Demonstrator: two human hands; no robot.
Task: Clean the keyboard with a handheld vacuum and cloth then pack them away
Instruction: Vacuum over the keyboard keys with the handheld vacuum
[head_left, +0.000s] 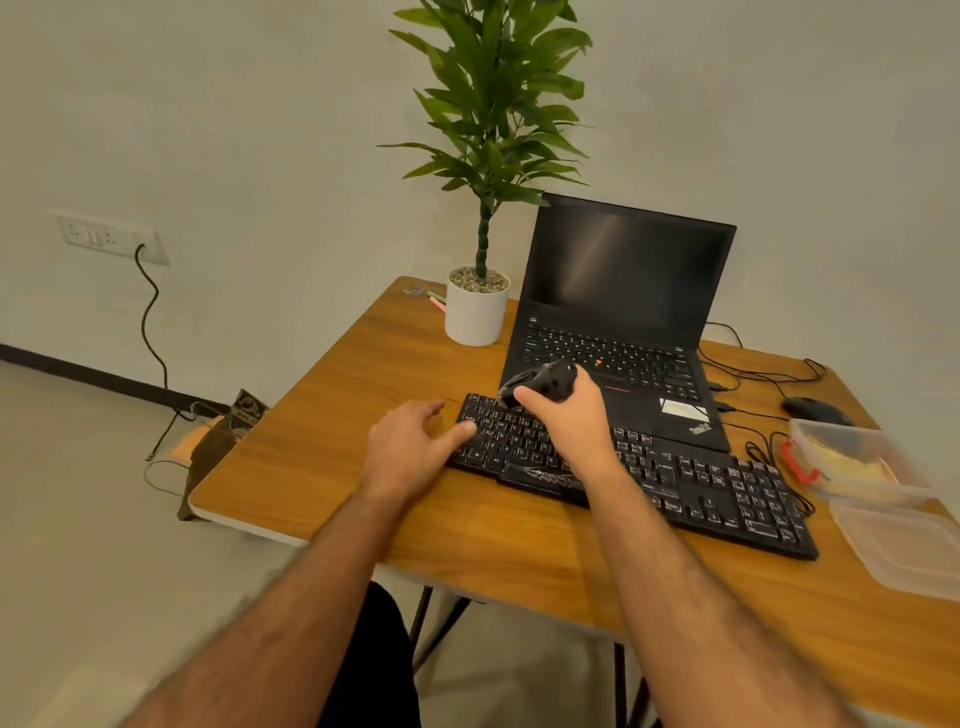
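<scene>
- Step in hand, as judged: vacuuming stage. The handheld vacuum (540, 387) is over the far left corner of the keyboard (634, 473), nozzle down at the top key rows; contact with the keys cannot be told through the blur.
- Right hand (566, 415): fingers and thumb curled round the vacuum body, clamped on it.
- Left hand (410, 447): fingers relaxed and slightly apart, thumb tip touching the keyboard's left edge, palm on the table (332, 415) just left of the keyboard. Reads as steadying.
- Vacuum orientation: long axis tilted, nozzle end pointing down and to the left, rear end rising toward the laptop (618, 332) behind the keyboard.
- Keyboard long axis: runs diagonally, left end farther from the person, right end nearer, close to the plastic container (852, 457).
- Next move, as judged: sweep the nozzle along the rows toward the keyboard's right end, keeping the left hand braced so the keyboard does not slide.
- Cloth: not identifiable with certainty; something pale lies in the container beyond the keyboard's right end.
</scene>
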